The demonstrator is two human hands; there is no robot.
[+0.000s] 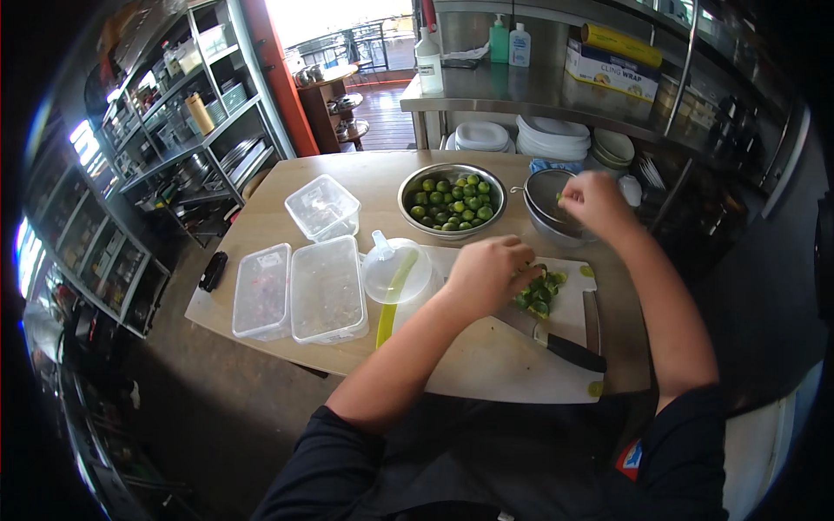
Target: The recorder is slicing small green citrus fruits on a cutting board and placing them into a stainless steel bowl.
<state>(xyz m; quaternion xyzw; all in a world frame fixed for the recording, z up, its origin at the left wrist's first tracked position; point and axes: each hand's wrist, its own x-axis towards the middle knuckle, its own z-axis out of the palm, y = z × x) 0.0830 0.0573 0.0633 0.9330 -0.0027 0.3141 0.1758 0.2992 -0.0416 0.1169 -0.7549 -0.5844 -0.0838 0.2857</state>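
My right hand [598, 203] is raised over a mesh strainer [552, 189] resting on a bowl, its fingers closed on a small green piece of citrus. Cut green citrus pieces [542, 294] lie in a pile on the white cutting board [475, 365]. Just above the pile's left side is my left hand [492, 270], fingers bent; whether it holds a piece cannot be told. A black-handled knife [573, 353] lies on the board, its blade pointing up and left. Whole small green limes [453, 202] fill a steel bowl [407, 218] beyond the board.
Clear plastic containers [329, 293] stand on the table's left part, beside a round translucent funnel-like item [397, 273]. A black object [214, 271] lies near the left edge. Behind the table, a steel counter [469, 98] holds bottles and a cling wrap box [612, 71].
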